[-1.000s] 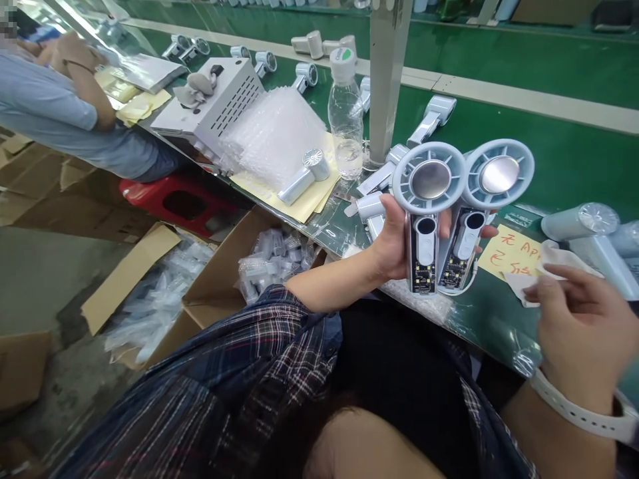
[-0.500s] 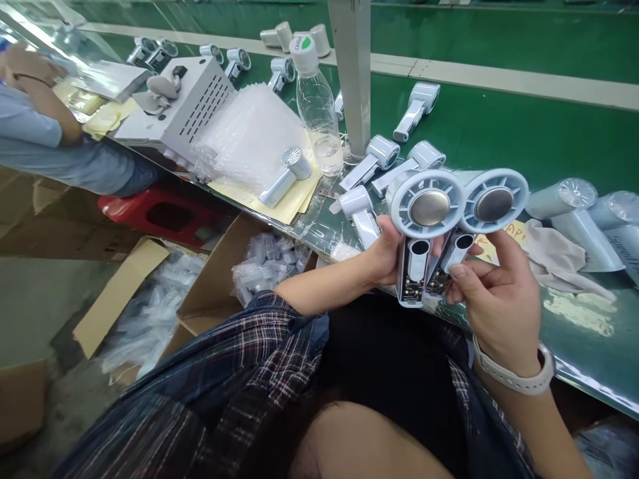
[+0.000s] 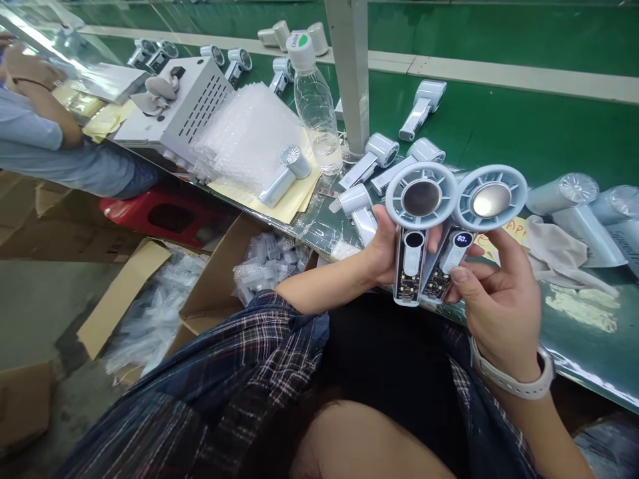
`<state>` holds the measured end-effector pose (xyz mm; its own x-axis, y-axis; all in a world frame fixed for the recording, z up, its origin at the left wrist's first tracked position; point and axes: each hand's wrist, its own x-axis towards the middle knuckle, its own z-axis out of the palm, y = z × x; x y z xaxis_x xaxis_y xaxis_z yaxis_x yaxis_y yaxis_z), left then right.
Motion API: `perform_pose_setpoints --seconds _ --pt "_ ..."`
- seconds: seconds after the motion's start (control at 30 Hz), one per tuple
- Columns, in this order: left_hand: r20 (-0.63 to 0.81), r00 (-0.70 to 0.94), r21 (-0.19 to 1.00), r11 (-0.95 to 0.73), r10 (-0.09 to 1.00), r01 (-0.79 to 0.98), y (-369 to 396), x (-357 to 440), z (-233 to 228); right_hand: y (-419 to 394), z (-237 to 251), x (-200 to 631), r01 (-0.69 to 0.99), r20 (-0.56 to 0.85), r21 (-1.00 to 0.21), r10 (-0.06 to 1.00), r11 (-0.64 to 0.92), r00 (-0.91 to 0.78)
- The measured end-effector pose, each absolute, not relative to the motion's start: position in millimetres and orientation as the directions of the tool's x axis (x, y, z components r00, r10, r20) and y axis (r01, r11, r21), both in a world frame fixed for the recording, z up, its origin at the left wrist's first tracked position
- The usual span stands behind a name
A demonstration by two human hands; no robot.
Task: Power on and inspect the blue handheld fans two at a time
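Near the table edge, two handheld fans (image 3: 434, 226) are gripped upright, side by side, by the left hand (image 3: 387, 249). The right fan's handle is pinched by the right hand (image 3: 492, 303), whose wrist is bent upward.

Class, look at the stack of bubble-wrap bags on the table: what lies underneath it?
Under the bubble-wrap bags lie yellow paper sheets, showing along the stack's near edge, where a small handheld fan rests on them. How far the sheets reach beneath the stack is hidden.
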<state>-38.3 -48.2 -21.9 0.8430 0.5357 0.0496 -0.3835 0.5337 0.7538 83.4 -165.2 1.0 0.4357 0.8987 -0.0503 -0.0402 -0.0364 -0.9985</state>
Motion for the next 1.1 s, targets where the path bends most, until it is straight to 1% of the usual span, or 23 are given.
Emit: perform_pose_setpoints --seconds 0.07,0.13,0.2,0.27,0.4,0.57,0.73,0.83,0.93,1.0,1.03,1.1 --pt "0.058 0.822 0.766 0.503 0.566 -0.4 -47 -38 -26 -166 3 82 -0.031 -0.046 -0.999 0.897 -0.036 0.44" --pt "0.025 0.803 0.772 0.499 0.596 -0.394 -47 -38 -30 -166 3 80 -0.025 -0.038 -0.999 0.895 -0.03 0.444" --pt "-0.021 0.801 0.764 0.527 0.598 -0.373 -47 -38 -30 -166 3 79 -0.026 -0.03 -0.999 0.894 -0.021 0.448" --pt "-0.047 0.809 0.742 0.563 0.586 -0.364 -47 -37 -28 -167 2 79 -0.029 -0.026 -0.999 0.892 -0.015 0.451" --pt "-0.053 0.817 0.712 0.596 0.574 -0.372 -48 -37 -20 -168 1 79 -0.016 -0.021 -1.0 0.889 -0.016 0.456" --pt "-0.13 0.822 0.671 0.659 0.555 -0.339 -48 -39 -17 -169 0 78 0.009 -0.016 -1.0 0.887 -0.023 0.462" --pt "-0.035 0.842 0.678 0.631 0.539 -0.376 -48 -41 -17 -169 0 79 0.017 -0.01 -1.0 0.887 -0.02 0.462" --pt "-0.066 0.853 0.638 0.679 0.518 -0.363 -46 -43 -19 -170 0 77 0.003 -0.016 -1.0 0.888 -0.019 0.46" --pt "-0.104 0.881 0.603 0.734 0.461 -0.313 -45 -44 -21 -172 1 73 0.004 -0.029 -0.999 0.887 -0.035 0.46" --pt "-0.107 0.904 0.581 0.764 0.413 -0.28 -44 -43 -23 -174 1 76 0.041 -0.046 -0.997 0.889 -0.072 0.456" --pt "-0.098 0.912 0.573 0.772 0.398 -0.275 -43 -42 -24 -174 0 83 0.098 -0.05 -0.99 0.891 -0.105 0.452" --pt "-0.059 0.921 0.58 0.764 0.384 -0.282 -42 -41 -27 -174 -6 108 0.31 -0.018 -0.93 0.869 -0.196 0.494"
